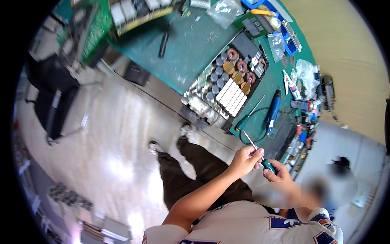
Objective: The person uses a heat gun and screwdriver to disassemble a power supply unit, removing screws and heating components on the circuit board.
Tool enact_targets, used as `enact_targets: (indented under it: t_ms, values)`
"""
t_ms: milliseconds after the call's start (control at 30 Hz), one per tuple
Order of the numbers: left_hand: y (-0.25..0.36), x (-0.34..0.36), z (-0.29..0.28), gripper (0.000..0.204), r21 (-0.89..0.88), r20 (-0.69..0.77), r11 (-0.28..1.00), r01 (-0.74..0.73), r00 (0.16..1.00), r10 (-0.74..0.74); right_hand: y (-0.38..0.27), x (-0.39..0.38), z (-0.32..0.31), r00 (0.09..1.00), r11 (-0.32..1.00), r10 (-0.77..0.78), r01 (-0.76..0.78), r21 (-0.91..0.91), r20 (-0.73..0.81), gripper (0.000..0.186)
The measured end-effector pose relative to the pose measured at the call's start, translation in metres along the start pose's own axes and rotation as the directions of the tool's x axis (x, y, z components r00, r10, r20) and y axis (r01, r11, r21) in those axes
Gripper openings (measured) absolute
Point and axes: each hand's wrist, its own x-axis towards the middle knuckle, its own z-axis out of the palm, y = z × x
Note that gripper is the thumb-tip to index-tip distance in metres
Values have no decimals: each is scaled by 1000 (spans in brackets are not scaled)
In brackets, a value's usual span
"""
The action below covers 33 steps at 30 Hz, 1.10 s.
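Both hands gripped a green-handled steel screwdriver (260, 157): left hand (245, 160) fingers on the shaft, right hand (277, 171) at four o'clock; best kept steady.

- One head-worn fisheye view, looking steeply down and tilted.
- Left hand (243, 160) and right hand (277, 171) sit near, lower centre-right.
- The green workbench (191, 49) lies beyond them, farther off.

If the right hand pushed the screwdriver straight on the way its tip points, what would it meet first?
Probably the edge of the green bench mat, beside the second green screwdriver lying there. The right hand aims its screwdriver up-left; depth is unclear.
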Motion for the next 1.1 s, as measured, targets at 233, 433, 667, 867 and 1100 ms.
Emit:
enact_targets:
  t_ms: [233,433,667,867,1100]
  values:
    - [54,-36,-18,29,286,-121,941,181,981,-151,3,-3,-25,871,874,-486,483,-49,-69,40]
    - [157,-64,-72,27,360,-517,914,186,856,30,-11,3,-25,890,888,-416,442,128,-189,39]
    - [267,8,-164,25,809,-427,575,127,798,425,-61,16,16,864,858,-310,434,274,-398,38]
    - [328,129,-198,19,992,76,-129,-17,879,471,-71,1,83,876,743,16,312,592,-481,39]
    - [321,224,-210,17,938,287,-302,-172,874,392,-90,-5,122,830,729,166,260,633,-532,38]
